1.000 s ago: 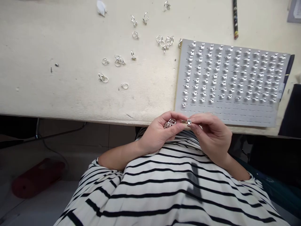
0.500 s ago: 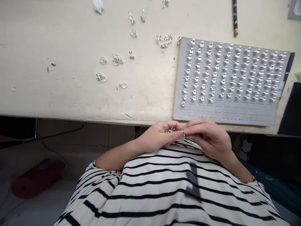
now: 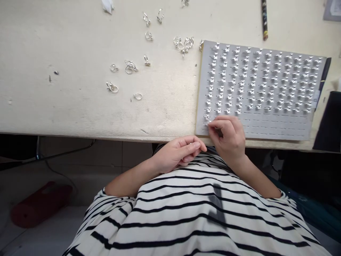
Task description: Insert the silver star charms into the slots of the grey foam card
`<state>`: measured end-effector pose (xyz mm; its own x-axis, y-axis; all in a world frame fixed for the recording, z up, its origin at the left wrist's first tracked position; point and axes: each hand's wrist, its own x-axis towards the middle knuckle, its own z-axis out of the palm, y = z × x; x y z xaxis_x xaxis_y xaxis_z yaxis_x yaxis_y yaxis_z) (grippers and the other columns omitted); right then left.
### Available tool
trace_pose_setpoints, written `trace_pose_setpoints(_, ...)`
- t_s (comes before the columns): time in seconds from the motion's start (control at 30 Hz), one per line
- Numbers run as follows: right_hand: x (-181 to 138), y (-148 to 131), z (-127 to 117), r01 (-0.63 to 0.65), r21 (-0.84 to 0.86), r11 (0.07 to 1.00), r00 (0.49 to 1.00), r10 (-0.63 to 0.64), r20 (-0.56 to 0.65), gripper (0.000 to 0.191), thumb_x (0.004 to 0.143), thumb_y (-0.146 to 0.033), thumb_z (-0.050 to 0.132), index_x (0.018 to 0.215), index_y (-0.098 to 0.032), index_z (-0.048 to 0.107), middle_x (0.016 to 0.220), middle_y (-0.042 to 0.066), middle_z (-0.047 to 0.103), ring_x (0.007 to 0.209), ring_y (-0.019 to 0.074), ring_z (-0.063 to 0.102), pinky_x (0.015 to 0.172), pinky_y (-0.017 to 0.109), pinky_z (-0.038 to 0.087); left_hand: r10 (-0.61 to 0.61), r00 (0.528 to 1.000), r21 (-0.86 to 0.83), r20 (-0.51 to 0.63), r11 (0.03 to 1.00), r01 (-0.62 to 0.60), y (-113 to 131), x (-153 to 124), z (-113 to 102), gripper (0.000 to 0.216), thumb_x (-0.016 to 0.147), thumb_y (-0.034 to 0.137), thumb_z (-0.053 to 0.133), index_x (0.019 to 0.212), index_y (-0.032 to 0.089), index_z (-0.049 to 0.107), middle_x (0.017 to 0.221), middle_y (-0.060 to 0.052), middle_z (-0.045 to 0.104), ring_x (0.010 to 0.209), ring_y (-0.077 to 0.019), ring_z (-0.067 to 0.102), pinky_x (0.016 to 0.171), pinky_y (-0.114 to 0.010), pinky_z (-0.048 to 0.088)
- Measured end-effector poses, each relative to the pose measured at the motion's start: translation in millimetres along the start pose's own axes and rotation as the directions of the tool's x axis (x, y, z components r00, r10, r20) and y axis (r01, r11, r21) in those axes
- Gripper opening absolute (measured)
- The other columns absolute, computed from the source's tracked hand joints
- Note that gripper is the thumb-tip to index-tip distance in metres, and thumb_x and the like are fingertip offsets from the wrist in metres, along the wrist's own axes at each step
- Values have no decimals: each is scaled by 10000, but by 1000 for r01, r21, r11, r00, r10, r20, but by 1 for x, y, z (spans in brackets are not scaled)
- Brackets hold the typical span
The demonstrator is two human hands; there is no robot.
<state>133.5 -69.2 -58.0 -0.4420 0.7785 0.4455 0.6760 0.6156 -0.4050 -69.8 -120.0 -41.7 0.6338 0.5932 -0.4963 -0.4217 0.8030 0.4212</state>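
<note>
At the grey pad, the right hand pinches a ring; near the pad, the left hand half-curls (contents unclear).

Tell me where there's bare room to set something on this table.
Bare tabletop lies left of the scattered rings, apart from some specks, and between them and the table's near edge. It's crowded among those rings and on the gray board, mostly ring-filled; the right hand covers part of its lower left.

The rings are silver, board grey, shirt black-and-white striped.
</note>
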Motion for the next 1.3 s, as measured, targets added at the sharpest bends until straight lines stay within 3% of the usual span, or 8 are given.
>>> trace_pose_setpoints(0.27, -3, -3, 2, 65, -65, 996, 998, -63, 29, 250, 925, -79, 611, 1060, -288, 602, 981, 11, 706, 878, 178, 623, 794, 337, 515, 28, 999, -80, 15, 996, -27, 2, 1, -3, 321, 907, 460, 742, 943, 149, 672, 778, 16, 466, 521, -18, 334, 408, -118, 185)
trace_pose_setpoints(0.43, -6, -5, -7, 61, 7, 998, 992, -61, 109, 308, 937, -68, 606, 1168, -269, 635, 1043, 24, 729, 919, 164, 675, 809, 305, 558, 124, 992, -347, -9, 930, -119, 5, -1, -4, 280, 924, 409, 733, 953, 131, 711, 809, 4, 505, 549, -17, 413, 423, -91, 306)
trace_pose_setpoints(0.53, -9, -6, -10, 36, 32, 999, 994, -39, 106, 331, 938, -73, 619, 1201, -271, 650, 1056, 32, 734, 948, 169, 700, 820, 306, 584, 214, 974, -469, -69, 855, -221, 10, -1, 0, 288, 1013, 371, 604, 1082, 124, 737, 924, -43, 635, 698, -55, 595, 556, -108, 477)
trace_pose_setpoints(0.6, -10, -8, -12, 13, 50, 999, 997, -16, 74, 354, 929, -86, 642, 1214, -294, 662, 1059, 29, 735, 946, 178, 710, 820, 326, 596, 233, 967, -492, -103, 833, -253, 11, -1, 4, 370, 1080, 374, 453, 1191, 152, 727, 1118, -75, 704, 950, -110, 692, 765, -159, 569)
trace_pose_setpoints(0.7, -9, -13, -18, -7, 84, 996, 1000, 10, -28, 374, 902, -112, 693, 1209, -324, 674, 1001, 11, 737, 868, 175, 708, 766, 330, 593, 280, 956, -492, -93, 821, -289, 11, 0, 9, 469, 1116, 399, 311, 1308, 195, 687, 1441, -47, 629, 1334, -169, 597, 1073, -252, 519)
trace_pose_setpoints(0.8, -4, -20, -25, -21, 137, 990, 999, 27, -45, 386, 901, -127, 701, 1220, -341, 670, 955, 8, 739, 828, 172, 702, 729, 326, 585, 323, 945, -488, -47, 818, -303, 8, 2, 12, 497, 1121, 415, 283, 1389, 193, 637, 1577, -18, 522, 1481, -183, 466, 1191, -289, 434)
trace_pose_setpoints(1.03, 9, -28, -25, 29, 224, 974, 999, -35, 24, 407, 896, -160, 736, 1262, -323, 663, 1025, 13, 730, 891, 169, 704, 767, 330, 602, 291, 956, -516, 33, 824, -234, 2, 5, 14, 516, 1120, 423, 287, 1445, 161, 590, 1604, -34, 492, 1530, -167, 395, 1130, -237, 470)
trace_pose_setpoints(1.3, 8, -27, -26, -216, 451, 866, 972, 145, 187, 268, 889, -120, 731, 1093, -294, 720, 995, -1, 751, 950, 162, 711, 834, 332, 603, 271, 962, -516, 5, 825, -230, 2, 7, 16, 517, 1107, 407, 323, 1433, 111, 595, 1558, -86, 541, 1539, -210, 386, 1211, -296, 430)
